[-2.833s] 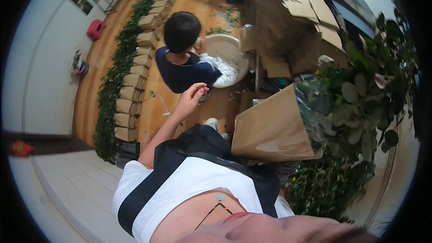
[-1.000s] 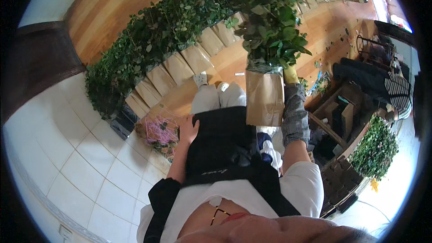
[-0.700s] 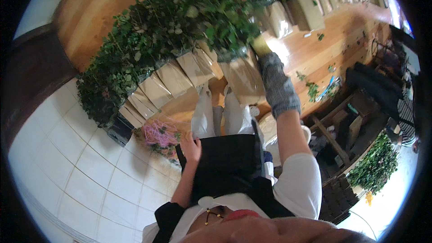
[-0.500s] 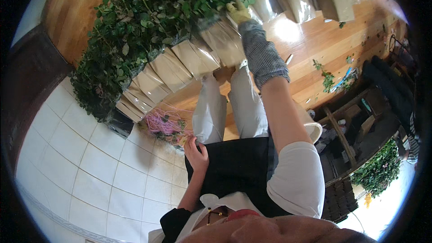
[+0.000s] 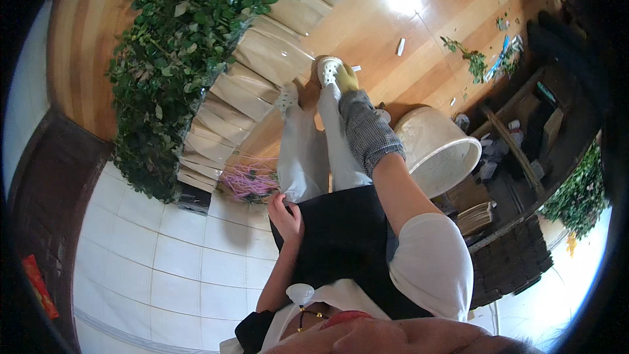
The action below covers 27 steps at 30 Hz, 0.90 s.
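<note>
Withdrawn from the wrapped leafy bundles [image 5: 246, 88] since the earlier frame, the gloved right hand [image 5: 348, 78] is hanging to the upper left of the bucket [image 5: 419, 126]; whether it is gripping cannot be told. Lower left of the bucket, the bare left hand [image 5: 287, 221] is resting, curled, against a black apron [image 5: 337, 239], its hold unclear. Bundles are lining the wooden floor [image 5: 367, 33] well left of the bucket; white tiles [image 5: 177, 255] are spreading lower left, and a dark rack [image 5: 501, 183] is standing to its right.
</note>
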### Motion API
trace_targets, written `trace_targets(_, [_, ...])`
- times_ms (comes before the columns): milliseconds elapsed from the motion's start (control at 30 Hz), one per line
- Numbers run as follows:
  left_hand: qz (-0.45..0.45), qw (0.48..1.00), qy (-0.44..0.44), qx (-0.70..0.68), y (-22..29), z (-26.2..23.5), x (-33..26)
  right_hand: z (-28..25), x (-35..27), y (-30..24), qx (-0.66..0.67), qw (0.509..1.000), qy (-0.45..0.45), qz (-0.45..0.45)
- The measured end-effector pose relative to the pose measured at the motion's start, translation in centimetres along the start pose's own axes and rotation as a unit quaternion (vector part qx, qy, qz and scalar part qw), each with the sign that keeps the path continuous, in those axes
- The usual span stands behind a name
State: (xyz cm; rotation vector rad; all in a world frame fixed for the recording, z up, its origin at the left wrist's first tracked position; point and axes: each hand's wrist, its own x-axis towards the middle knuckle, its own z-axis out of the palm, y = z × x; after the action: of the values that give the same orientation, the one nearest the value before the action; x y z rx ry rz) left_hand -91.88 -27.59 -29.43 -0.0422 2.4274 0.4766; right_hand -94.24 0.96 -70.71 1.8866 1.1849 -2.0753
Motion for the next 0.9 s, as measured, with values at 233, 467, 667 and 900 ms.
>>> trace_targets(233, [0.075, 0.995, -0.054, 0.029, 3.0, 1.4, 4.3, -12.0, 2.3, 7.7, -0.013, 0.970, 0.171, 0.170])
trace_targets(467, [0.162, 0.986, -0.038, 0.019, 1.7, 2.8, 7.7, -5.0, 11.9, 6.8, -0.099, 0.920, 0.278, 0.259])
trace_targets(667, [0.187, 0.980, -0.057, 0.022, 2.2, 3.3, 10.5, -10.1, 14.8, 10.0, 0.161, 0.921, 0.325, -0.146])
trace_targets(900, [0.173, 0.984, -0.026, 0.009, 3.4, 4.2, 11.3, -19.8, 19.4, -5.1, -0.517, 0.719, 0.382, -0.266])
